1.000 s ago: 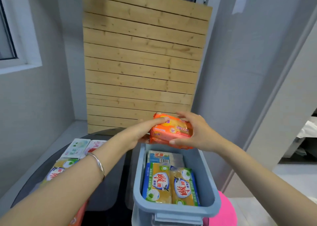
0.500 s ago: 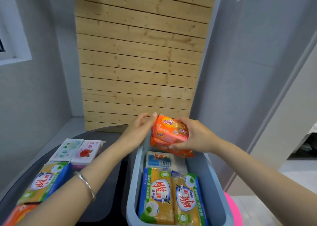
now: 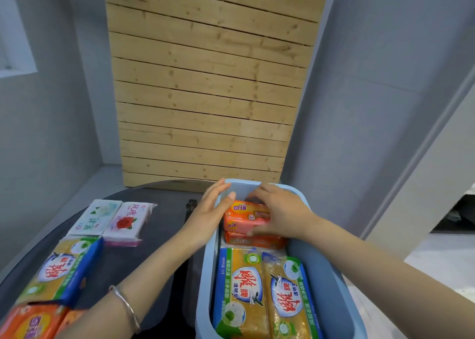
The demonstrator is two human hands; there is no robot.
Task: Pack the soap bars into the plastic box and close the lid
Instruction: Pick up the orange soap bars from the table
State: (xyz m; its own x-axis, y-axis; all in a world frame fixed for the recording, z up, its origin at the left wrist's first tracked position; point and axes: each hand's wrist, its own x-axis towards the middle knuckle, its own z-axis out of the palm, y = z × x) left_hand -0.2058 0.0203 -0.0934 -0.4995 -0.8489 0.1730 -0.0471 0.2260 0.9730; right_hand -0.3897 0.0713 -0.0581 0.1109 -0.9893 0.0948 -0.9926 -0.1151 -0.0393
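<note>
Left hand (image 3: 209, 211) flat (fingers straight); right hand (image 3: 281, 216) curled, gripping.

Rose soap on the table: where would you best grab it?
Judging by its pose, from above, pinching the near and far short ends of the rose soap: it lies flat, and the green-lettered soap sits tight against its left long side.

Orange soap packs (image 3: 246, 214) now down in blue box (image 3: 329, 295), far end, w/ right hand (image 3: 282, 212) gripping; left hand (image 3: 210, 210) slid to left rim.
</note>
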